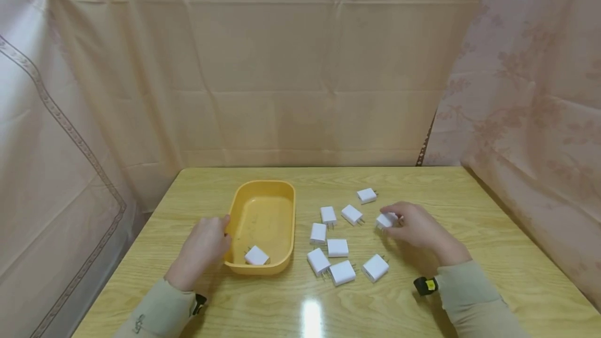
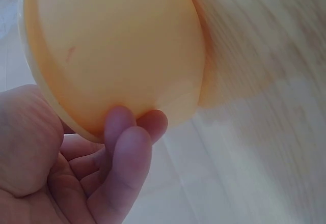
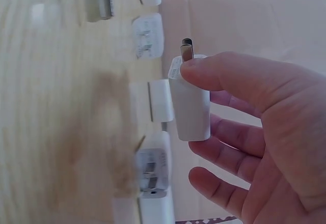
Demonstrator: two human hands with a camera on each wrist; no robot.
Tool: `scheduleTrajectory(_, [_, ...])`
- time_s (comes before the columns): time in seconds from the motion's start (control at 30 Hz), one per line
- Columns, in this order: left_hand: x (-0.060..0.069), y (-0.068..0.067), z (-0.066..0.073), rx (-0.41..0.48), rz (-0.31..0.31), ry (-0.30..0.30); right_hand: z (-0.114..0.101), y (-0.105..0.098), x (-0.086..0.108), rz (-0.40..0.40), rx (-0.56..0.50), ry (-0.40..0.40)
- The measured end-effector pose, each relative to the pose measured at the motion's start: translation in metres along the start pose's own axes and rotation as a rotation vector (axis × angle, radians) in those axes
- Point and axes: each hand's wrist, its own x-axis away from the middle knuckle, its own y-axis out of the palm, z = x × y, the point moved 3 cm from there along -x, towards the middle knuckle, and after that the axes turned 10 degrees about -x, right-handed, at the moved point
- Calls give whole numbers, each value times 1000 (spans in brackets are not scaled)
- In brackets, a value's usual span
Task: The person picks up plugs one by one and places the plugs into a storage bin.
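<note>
My left hand point(image 1: 202, 246) grips the left rim of a yellow plastic tub point(image 1: 266, 218). In the left wrist view, the fingertips press against the outside of the tub wall point(image 2: 122, 51). One white charger plug point(image 1: 256, 256) lies inside the tub, near its front end. On the right, my right hand point(image 1: 419, 226) pinches another white charger plug point(image 1: 386, 220) between thumb and fingers. The right wrist view shows the held charger plug point(image 3: 191, 109) with a metal prong sticking up beside the thumb.
Several white charger plugs lie scattered on the wooden table point(image 1: 225, 306) between the tub and my right hand, including one at the back point(image 1: 367, 195) and one near the front point(image 1: 375, 268). Cloth curtains point(image 1: 305, 67) hang behind the table and at both sides.
</note>
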Motion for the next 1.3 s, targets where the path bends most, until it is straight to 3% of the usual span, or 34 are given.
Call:
scheduleTrajectory(0.3, [-1, 0, 0, -11, -4, -4, -9, -13, -3, 31, 48, -47])
scheduleTrajectory(0.7, [-1, 0, 0, -6, -12, -11, -16, -20, -5, 43, 83, -45])
scheduleTrajectory(1.3, [1, -1, 1, -26, 3, 7, -33, -5, -13, 43, 84, -124])
